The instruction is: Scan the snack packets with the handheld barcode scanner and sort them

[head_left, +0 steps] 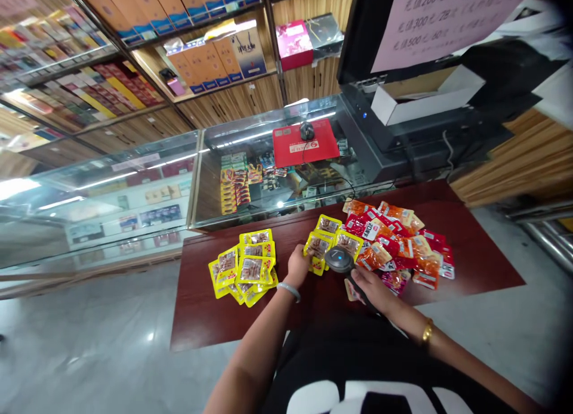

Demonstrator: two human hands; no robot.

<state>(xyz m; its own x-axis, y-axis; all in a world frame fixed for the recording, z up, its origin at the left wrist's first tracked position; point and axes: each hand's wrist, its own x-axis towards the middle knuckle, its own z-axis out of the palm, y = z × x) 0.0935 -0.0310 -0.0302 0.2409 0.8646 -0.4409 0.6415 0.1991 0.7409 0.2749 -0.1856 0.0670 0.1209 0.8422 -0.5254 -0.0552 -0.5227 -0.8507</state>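
My right hand (pixel 370 287) is wrapped round the handle of a dark handheld barcode scanner (pixel 339 259), its head over the yellow packets. At the left edge of a yellow snack packet (pixel 318 245), my left hand (pixel 299 265) has its fingers closed on the packet. More yellow packets (pixel 329 224) lie behind and beside it. A separate pile of yellow snack packets (pixel 253 269) lies to the left of my left hand. To the right of the scanner spreads a heap of red and orange snack packets (pixel 403 240).
The packets lie on a dark red-brown tabletop (pixel 201 306). Behind it stands a glass display counter (pixel 210 193) with a red mouse pad (pixel 282 154) and a black mouse (pixel 307 130) on top. A monitor (pixel 358 44) and an open white box (pixel 389 110) stand at the right.
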